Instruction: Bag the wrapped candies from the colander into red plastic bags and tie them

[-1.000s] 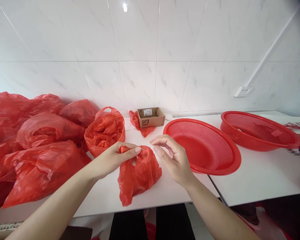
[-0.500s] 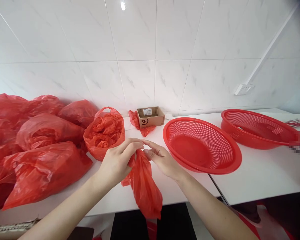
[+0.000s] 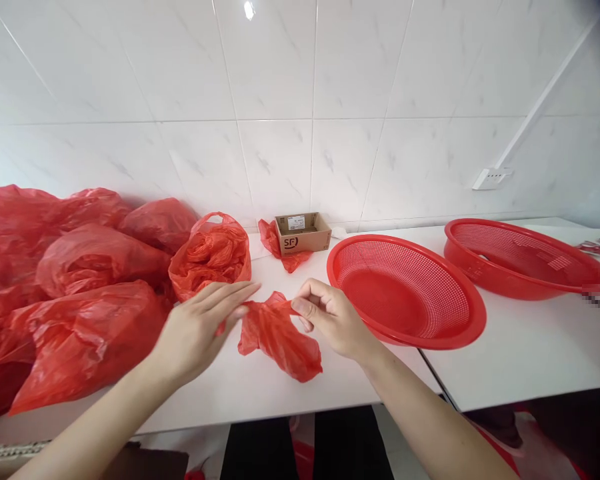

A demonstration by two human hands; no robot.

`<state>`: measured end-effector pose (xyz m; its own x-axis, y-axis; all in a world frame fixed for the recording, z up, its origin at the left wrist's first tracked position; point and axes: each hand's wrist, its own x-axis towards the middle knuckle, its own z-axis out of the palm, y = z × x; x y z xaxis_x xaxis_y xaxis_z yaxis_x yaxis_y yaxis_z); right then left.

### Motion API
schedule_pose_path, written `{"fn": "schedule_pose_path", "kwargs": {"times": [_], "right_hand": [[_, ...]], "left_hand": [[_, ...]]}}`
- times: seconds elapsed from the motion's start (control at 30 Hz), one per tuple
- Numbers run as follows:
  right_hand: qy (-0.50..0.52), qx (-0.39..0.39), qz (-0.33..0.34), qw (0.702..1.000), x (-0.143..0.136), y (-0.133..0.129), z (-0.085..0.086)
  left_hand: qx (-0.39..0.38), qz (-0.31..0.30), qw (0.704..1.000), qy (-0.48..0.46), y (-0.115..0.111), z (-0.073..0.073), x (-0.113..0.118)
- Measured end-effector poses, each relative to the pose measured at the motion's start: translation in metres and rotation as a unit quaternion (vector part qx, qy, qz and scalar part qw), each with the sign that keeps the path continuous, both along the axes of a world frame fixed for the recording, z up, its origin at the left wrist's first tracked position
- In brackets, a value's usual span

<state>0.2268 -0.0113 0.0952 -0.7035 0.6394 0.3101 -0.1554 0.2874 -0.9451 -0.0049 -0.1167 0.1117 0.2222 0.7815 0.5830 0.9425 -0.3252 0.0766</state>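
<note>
A crumpled red plastic bag (image 3: 283, 340) is stretched between my two hands, just over the white table (image 3: 220, 393). My left hand (image 3: 200, 323) pinches one end of it between thumb and fingers. On the other side, my right hand (image 3: 330, 317) grips the opposite end with thumb and curled fingers. The bag's body hangs down between them, toward the table's front edge. Behind my left hand stands an open red bag (image 3: 213, 257) stuffed with crumpled red plastic bags. To the right of my right hand is a red perforated basket (image 3: 395, 290).
Several full red bags (image 3: 90, 327) are piled at the left. A small cardboard box (image 3: 305, 239) stands near the wall, partly on a red plastic bag (image 3: 295, 262). A second red basket (image 3: 510, 277) is at the right, with a blurred patch at its far right edge.
My hands have moved apart, the left one leftward. The red plastic bag, hanging lengthwise below them before, is now pulled out sideways between them and sits higher.
</note>
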Motion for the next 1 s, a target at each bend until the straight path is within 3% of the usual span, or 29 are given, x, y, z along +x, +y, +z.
{"fn": "schedule_pose_path", "kwargs": {"times": [0.07, 0.13, 0.17, 0.3, 0.53, 0.6, 0.7, 0.8, 1.0], "right_hand": [[-0.070, 0.021, -0.017, 0.997, 0.019, 0.001, -0.005], [-0.133, 0.043, -0.036, 0.989, 0.040, 0.002, -0.011], [-0.155, 0.048, -0.039, 0.986, 0.049, 0.002, -0.014], [-0.161, 0.029, -0.034, 0.986, 0.063, 0.001, -0.013], [-0.014, -0.072, -0.045, 0.996, 0.051, 0.000, -0.005], [0.037, -0.103, -0.053, 0.993, 0.044, 0.000, -0.007], [0.084, -0.129, -0.073, 0.985, 0.032, -0.002, -0.007], [0.084, -0.131, -0.072, 0.985, 0.020, -0.008, -0.001], [0.086, -0.113, -0.008, 0.990, 0.002, -0.018, 0.008]], "left_hand": [[-0.064, 0.063, 0.995, -0.043, -0.022, -0.009, -0.033], [-0.127, 0.180, 0.970, -0.107, -0.045, -0.020, -0.064], [-0.146, 0.208, 0.957, -0.137, -0.054, -0.024, -0.075], [-0.168, 0.220, 0.934, -0.225, -0.070, -0.027, -0.088], [-0.198, 0.200, 0.892, -0.352, -0.064, 0.002, -0.041], [-0.196, 0.163, 0.896, -0.364, -0.060, 0.010, -0.022], [-0.198, 0.062, 0.907, -0.366, -0.044, 0.016, 0.006], [-0.220, -0.035, 0.889, -0.401, -0.021, 0.012, 0.034], [-0.293, -0.158, 0.799, -0.501, 0.007, -0.018, 0.080]]}}
